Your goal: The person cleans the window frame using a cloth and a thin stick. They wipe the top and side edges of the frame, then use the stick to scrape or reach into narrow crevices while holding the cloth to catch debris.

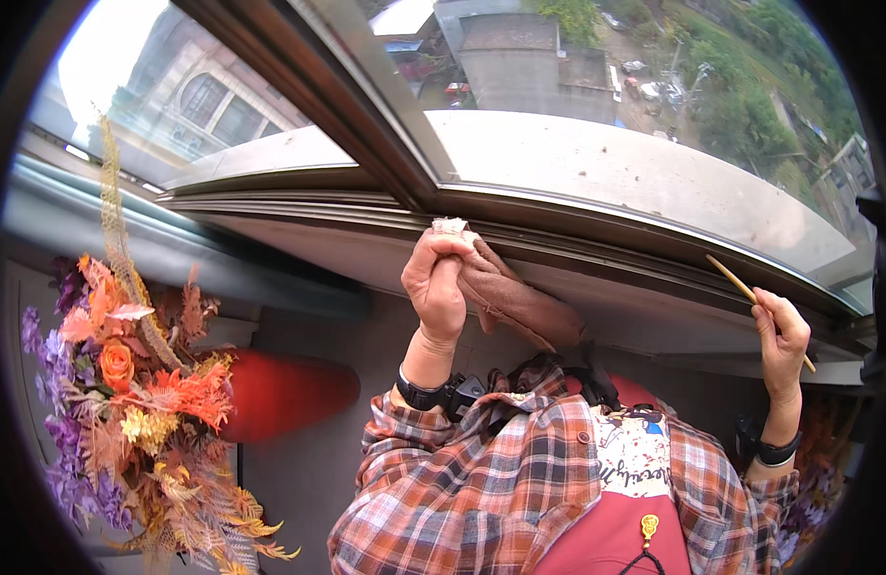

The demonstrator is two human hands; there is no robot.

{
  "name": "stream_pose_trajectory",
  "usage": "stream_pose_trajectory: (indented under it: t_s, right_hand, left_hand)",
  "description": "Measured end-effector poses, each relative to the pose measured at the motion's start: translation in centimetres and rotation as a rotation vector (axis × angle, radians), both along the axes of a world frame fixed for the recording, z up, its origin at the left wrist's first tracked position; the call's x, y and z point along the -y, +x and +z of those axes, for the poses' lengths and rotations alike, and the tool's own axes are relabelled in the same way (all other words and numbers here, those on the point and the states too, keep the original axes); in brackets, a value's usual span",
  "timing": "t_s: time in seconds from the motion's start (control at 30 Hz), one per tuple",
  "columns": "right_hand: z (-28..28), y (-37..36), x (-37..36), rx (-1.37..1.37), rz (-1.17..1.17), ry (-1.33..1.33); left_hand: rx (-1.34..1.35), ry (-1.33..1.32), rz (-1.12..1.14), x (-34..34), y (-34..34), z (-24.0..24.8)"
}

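Observation:
My left hand (437,287) is closed around a brownish-pink cloth (520,297), whose bulk hangs down to the right of my fingers. A small whitish bit (450,226) pokes out above my knuckles, right at the sliding window track (577,236); whether it belongs to the cloth I cannot tell. Farther right, my right hand (781,337) grips a thin wooden stick (735,278) between thumb and fingers. The stick's upper end leans toward the dark window frame, and its lower end shows below my hand.
Upright window bars (366,125) and glass rise beyond the track, with an outer pale ledge (577,158) behind. At left stand a red vase (290,395) and a large bunch of artificial flowers (127,412). A grey-green curtain (174,240) hangs near the left wall.

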State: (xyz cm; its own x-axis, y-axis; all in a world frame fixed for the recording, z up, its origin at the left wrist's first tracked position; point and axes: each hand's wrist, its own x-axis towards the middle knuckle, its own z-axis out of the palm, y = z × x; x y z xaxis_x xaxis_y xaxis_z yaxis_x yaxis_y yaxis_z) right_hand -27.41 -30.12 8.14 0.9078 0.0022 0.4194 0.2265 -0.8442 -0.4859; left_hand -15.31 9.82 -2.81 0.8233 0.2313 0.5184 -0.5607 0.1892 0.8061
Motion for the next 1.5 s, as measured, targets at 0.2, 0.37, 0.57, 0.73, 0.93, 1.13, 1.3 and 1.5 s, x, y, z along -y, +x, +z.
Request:
stream_pose_trajectory:
  t_s: [0.2,0.37,0.57,0.73,0.93,1.13,1.3,1.5]
  right_hand:
    - [0.4,1.4,-0.8,-0.004,0.132,0.017]
    - [0.8,3.3,-2.7,0.034,0.259,0.018]
    - [2.1,4.9,-4.5,0.118,0.21,-0.096]
    - [3.7,4.1,-4.9,0.177,0.154,-0.174]
    - [3.5,3.2,-4.2,0.14,0.11,-0.146]
    - [2.4,4.0,-4.1,0.104,0.132,-0.077]
    - [0.9,5.1,-4.5,0.179,0.189,-0.03]
    - [-0.1,5.9,-5.0,0.192,0.176,0.013]
  left_hand:
    - [-0.31,-0.306,0.421,-7.9,0.7,-1.4]
    - [-0.127,-0.187,0.396,-9.2,3.1,-1.9]
    - [0.004,0.085,0.64,-11.7,6.2,0.0]
    - [-0.071,0.096,0.449,-12.3,8.3,0.8]
    - [0.01,0.456,0.652,-10.8,8.5,-0.1]
    - [0.029,0.508,0.585,-10.8,8.1,0.1]
    - [0.01,0.749,0.717,-10.8,8.4,0.4]
    - [-0.024,0.791,0.756,-11.5,9.6,0.6]
